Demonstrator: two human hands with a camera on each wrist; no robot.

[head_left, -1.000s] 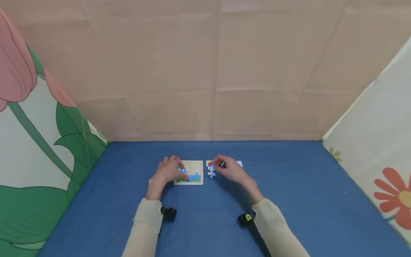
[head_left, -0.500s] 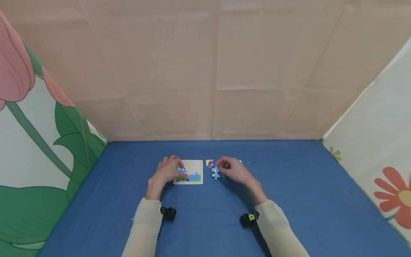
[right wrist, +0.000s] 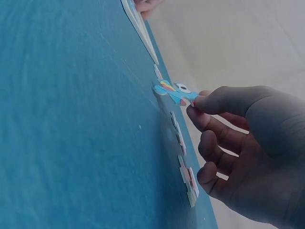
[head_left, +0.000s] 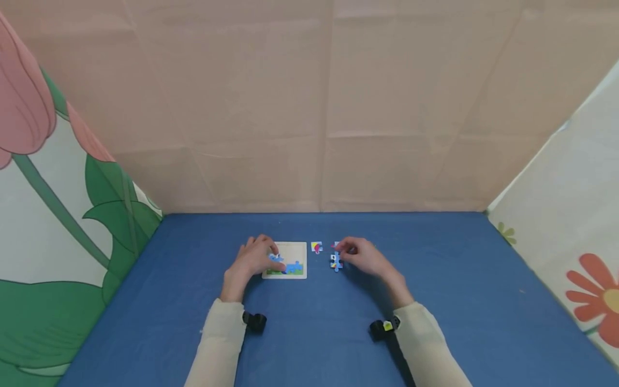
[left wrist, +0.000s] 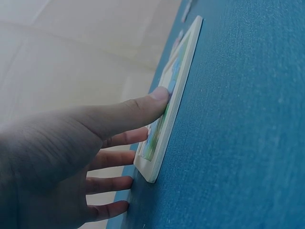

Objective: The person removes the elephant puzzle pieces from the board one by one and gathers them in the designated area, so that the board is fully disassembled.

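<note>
My left hand [head_left: 251, 257] rests at the left side of a pale wooden puzzle tray [head_left: 296, 249], its thumb touching the pieces near the front. Fitted blue and green jigsaw pieces [head_left: 294, 266] show in the tray's lower part; the fingers cover some of its left side. In the left wrist view the other fingers stretch loosely past the tray's edge [left wrist: 151, 171]. To the right of the tray, my right hand [head_left: 365, 256] pinches a blue jigsaw piece [right wrist: 171, 91] with an eye drawn on it between thumb and index finger, tilted close over the cloth.
A yellow and red jigsaw piece [head_left: 316, 247] lies just right of the tray. More loose pieces [right wrist: 188, 181] lie beneath and beyond my right hand, partly hidden in the head view. Blue cloth [head_left: 309, 333] covers the table, with a beige sheet [head_left: 319, 107] behind.
My right hand has moved right with the pinched blue jigsaw piece, away from the tray, uncovering the yellow and red piece. The left hand has stayed on the tray.
</note>
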